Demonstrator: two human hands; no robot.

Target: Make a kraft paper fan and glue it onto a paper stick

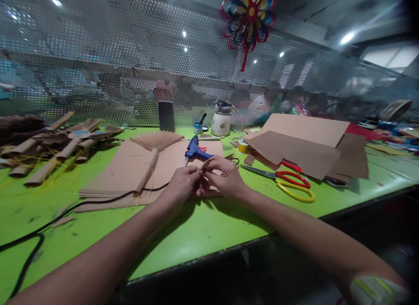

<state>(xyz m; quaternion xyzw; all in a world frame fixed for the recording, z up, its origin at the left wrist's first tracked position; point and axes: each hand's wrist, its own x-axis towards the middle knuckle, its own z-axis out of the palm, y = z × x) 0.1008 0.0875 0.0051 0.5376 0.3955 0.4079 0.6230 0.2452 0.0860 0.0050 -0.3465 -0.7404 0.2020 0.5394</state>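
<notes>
Close together over the front of the brown paper stack (108,182), my left hand (183,181) and my right hand (227,176) are both closed, fingertips pinching a small piece of brown paper (207,164). Fingers hide most of that piece. Just behind them a blue glue gun (195,148) rests on the stack, its nozzle pointing down. To the left lies a pleated paper fan (159,141) with a rolled paper handle (146,171) and yellow strands at its end. Scissors (291,182) with one red and one yellow handle lie right of my right hand.
Several rolled paper pieces with yellow strands (70,150) lie at the left. A black cord (94,201) crosses the green table (196,235). Brown sheets (301,152), yellow tape (242,147), a red-handled cutter (291,165), a white bottle (221,121) and a dark upright phone-like slab (166,116) stand or lie around.
</notes>
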